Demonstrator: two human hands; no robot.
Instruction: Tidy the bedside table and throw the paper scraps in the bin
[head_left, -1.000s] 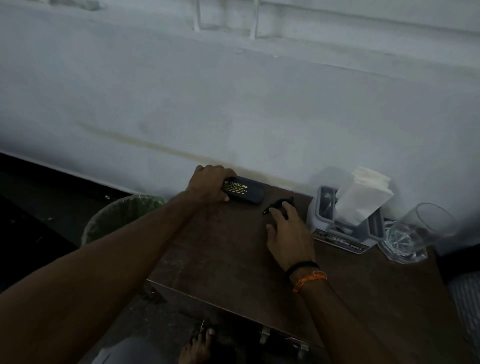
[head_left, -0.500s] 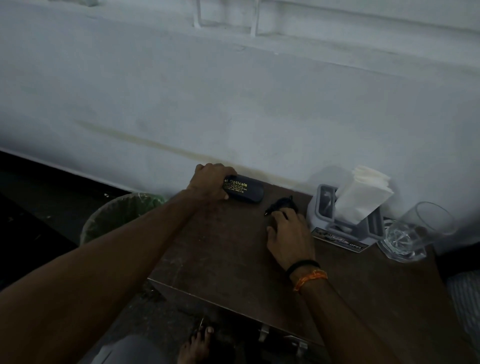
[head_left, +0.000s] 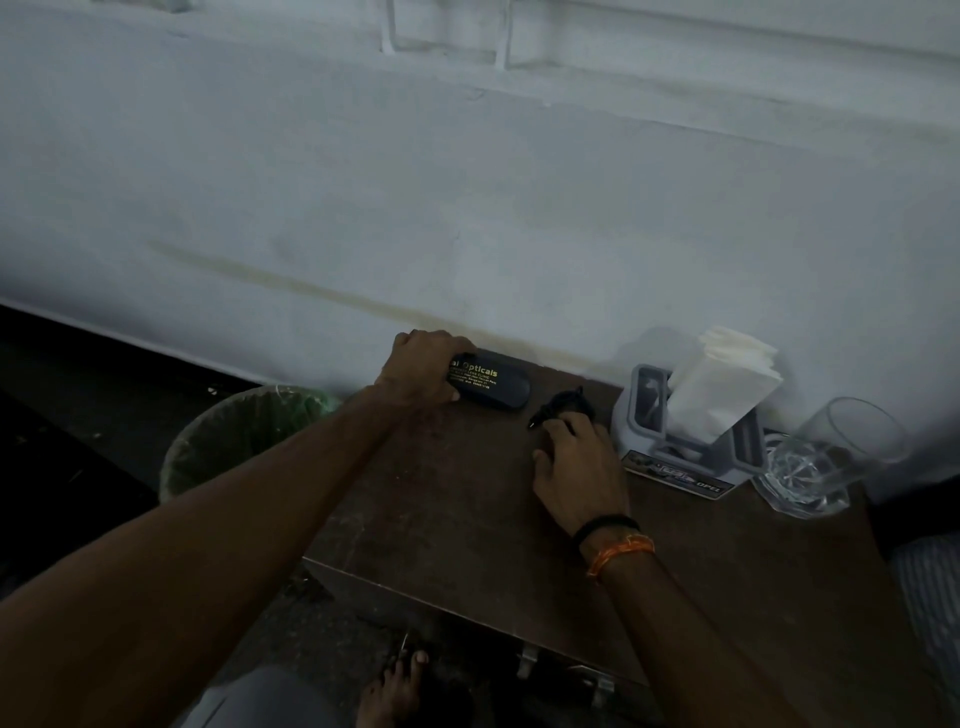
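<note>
A dark brown bedside table (head_left: 457, 509) stands against the white wall. My left hand (head_left: 421, 371) grips the left end of a black spectacle case (head_left: 493, 384) with gold lettering, which lies at the table's back edge. My right hand (head_left: 576, 462) rests on the tabletop with its fingertips on a small black object (head_left: 563, 402) lying right of the case. A green-lined bin (head_left: 234, 441) stands on the floor left of the table. No paper scraps show on the tabletop.
A grey holder (head_left: 685, 457) with white napkins (head_left: 722, 384) stands at the back right. A clear glass (head_left: 826, 462) stands at the far right edge. My bare foot (head_left: 395, 686) is on the floor in front of the table.
My right hand's fingers have crept a little closer over the small black object. My left hand stays on the case, which has barely moved.
</note>
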